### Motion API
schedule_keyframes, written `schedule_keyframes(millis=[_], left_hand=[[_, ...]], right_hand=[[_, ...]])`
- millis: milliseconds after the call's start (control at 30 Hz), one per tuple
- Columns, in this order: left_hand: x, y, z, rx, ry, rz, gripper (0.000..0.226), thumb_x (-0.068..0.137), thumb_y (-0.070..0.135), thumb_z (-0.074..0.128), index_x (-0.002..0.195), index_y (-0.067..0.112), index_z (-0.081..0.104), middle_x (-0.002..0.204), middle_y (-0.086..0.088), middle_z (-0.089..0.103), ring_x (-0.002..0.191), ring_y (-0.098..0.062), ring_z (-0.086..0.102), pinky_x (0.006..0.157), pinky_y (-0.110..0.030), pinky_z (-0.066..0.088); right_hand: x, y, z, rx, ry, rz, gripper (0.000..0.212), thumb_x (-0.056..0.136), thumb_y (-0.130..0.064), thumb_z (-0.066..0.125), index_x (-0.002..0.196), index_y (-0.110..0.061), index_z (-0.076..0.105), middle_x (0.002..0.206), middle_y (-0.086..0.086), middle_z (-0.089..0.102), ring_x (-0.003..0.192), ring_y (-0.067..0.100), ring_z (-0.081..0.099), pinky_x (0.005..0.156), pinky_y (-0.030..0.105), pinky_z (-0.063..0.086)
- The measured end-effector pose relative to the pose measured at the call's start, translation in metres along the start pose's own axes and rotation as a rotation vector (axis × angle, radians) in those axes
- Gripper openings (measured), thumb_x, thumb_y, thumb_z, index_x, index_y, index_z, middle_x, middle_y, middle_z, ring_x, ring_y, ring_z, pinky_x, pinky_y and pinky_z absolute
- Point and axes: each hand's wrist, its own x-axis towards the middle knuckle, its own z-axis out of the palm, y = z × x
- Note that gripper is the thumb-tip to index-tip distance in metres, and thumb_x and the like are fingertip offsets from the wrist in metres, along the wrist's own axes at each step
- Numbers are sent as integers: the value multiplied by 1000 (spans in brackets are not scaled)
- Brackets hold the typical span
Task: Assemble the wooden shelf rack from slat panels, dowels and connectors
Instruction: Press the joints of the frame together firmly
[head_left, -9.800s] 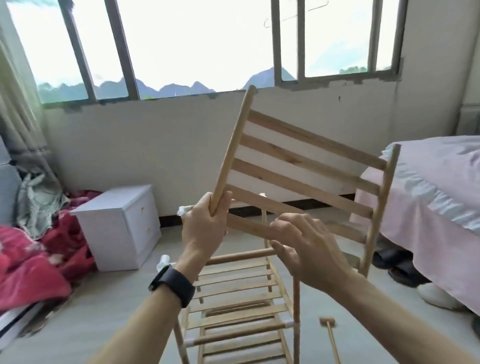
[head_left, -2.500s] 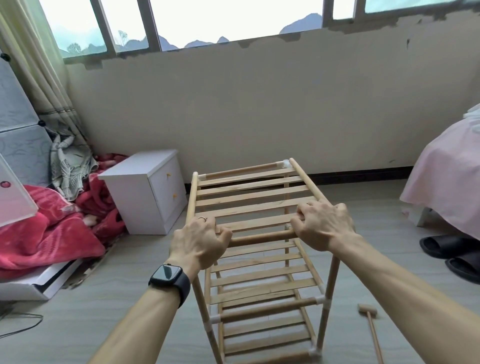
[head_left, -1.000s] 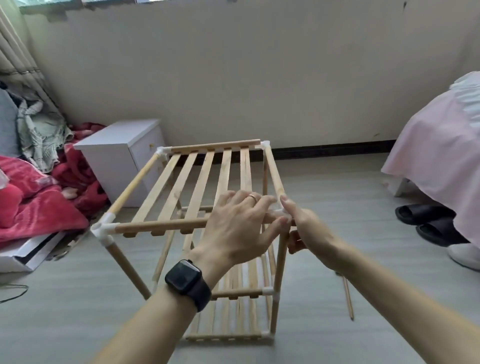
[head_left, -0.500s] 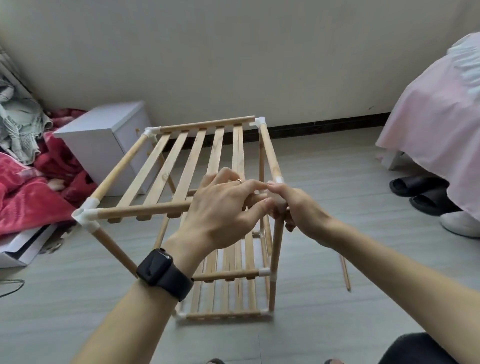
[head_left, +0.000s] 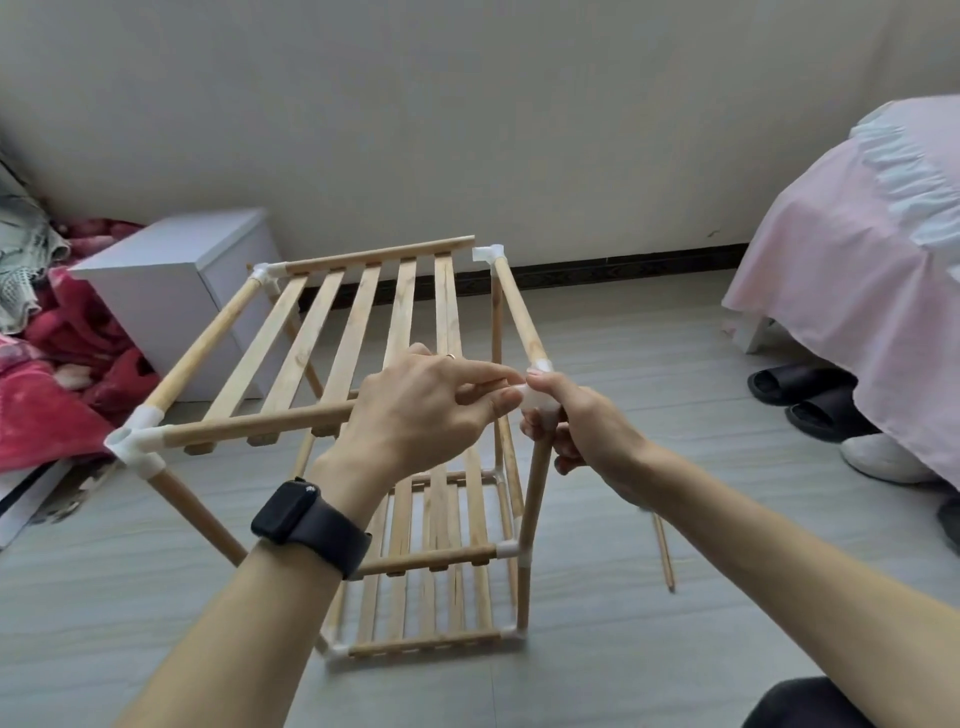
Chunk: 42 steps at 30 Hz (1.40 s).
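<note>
- Left hand (head_left: 426, 410) pinches the near rail of the pale wooden slat panel (head_left: 353, 322).
- Right hand (head_left: 582, 436) grasps the white plastic corner connector (head_left: 536, 400) atop the upright wooden dowel (head_left: 534, 493).

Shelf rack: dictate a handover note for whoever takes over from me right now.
Hands: left hand pinches the near-right connector; right hand grips the near-right post just below it.
Done: rack stands on the floor, lower shelves joined, top panel laid on.
Left: far rail sits out of the far-right connector; seat it. The near-right joint is hidden by the hands.
</note>
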Motion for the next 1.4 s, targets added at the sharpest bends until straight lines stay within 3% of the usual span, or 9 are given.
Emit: schedule_keyframes(millis=[200,400,500,667,767,900,1033,1167,1400], left_hand=[[-14,-2,5,127,26,57,64,87,76,20,142,54,44,88,25,60,91,-6,40,65,-27,42],[-16,-5,14,207,109,117,58,97,64,20,141,42,51,132,17,54,110,-6,35,83,-29,30],[-17,-5,14,167,141,84,50,96,64,28,128,43,61,125,17,58,109,-8,39,82,-31,31],[-25,11,23,338,201,90,45,106,48,36,142,27,53,123,5,64,113,-20,48,85,-40,42],[-26,15,24,382,246,90,47,105,49,34,136,23,57,117,3,67,110,-23,52,82,-43,44],[-23,8,28,430,344,188,42,103,53,40,110,21,67,94,1,69,88,-22,53,67,-39,48],[-19,-4,35,581,529,330,39,107,46,44,111,16,69,81,0,66,71,-21,51,53,-34,46],[-12,-5,45,648,595,367,34,107,44,46,100,14,62,81,-4,63,71,-23,52,53,-34,45],[-12,2,49,652,546,302,31,108,38,43,104,12,60,91,-6,62,76,-24,49,59,-37,43]], right_hand=[[0,5,-3,18,-23,-6,58,89,-68,44,83,-14,62,74,-2,61,55,6,47,60,29,43],[0,4,-3,17,6,-8,58,87,-71,42,78,-17,64,72,-5,64,53,4,50,57,24,44],[0,3,-3,-8,7,-8,62,86,-74,40,77,-18,64,70,-7,65,53,2,52,56,21,45],[2,4,-3,-80,56,-31,67,87,-75,36,80,-15,65,73,-6,70,55,5,55,57,25,47],[3,5,-3,-143,73,-70,70,92,-76,36,85,-14,66,76,-1,72,57,8,58,59,29,49],[0,4,0,-161,60,-91,65,91,-74,34,85,-15,63,78,0,70,56,5,59,60,26,51],[-2,3,4,-154,69,-94,63,92,-72,33,86,-16,61,78,0,69,57,6,59,59,25,51],[-3,3,2,-154,67,-79,65,89,-75,31,87,-16,60,83,2,69,59,7,59,61,27,52],[-1,4,1,-193,56,-93,68,87,-80,29,84,-19,59,82,1,67,57,5,58,58,27,50]])
